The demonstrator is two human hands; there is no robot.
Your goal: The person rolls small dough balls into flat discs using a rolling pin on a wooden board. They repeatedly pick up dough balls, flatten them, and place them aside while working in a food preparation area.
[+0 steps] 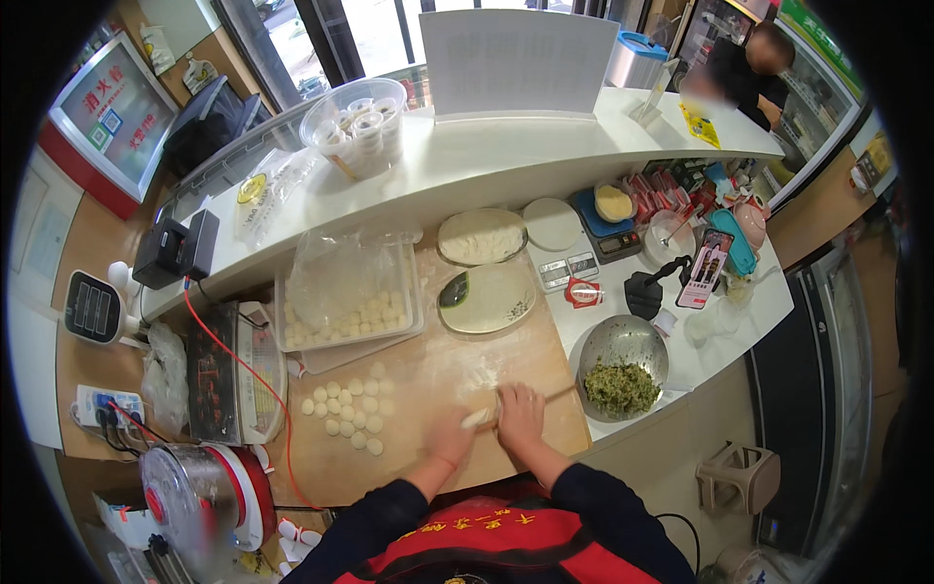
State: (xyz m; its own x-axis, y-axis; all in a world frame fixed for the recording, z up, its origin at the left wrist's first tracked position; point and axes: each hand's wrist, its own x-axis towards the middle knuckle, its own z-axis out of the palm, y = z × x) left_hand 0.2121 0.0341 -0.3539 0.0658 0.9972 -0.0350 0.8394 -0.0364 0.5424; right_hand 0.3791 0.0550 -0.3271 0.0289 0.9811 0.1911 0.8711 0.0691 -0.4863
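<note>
My right hand (520, 415) lies over a thin wooden rolling pin (560, 391), whose end sticks out to the right of the fingers. To its left, my left hand (444, 438) is motion-blurred, with a pale dough wrapper (476, 418) at its fingertips beside the pin. Both hands work low over a floured wooden board (350, 474). Several small flattened dough rounds (345, 398) lie in loose rows left of my left hand. Right of the board stands a steel bowl (635, 343) with chopped green filling (622, 387) in it.
Behind the board sit a plastic tub of dough pieces (346, 321), an oval plate (496, 292) and a plate of flour (481, 241). A phone (705, 269) on a stand, scales (613, 244) and a red cable (241, 350) flank the work area. Someone (744, 77) is beyond the counter.
</note>
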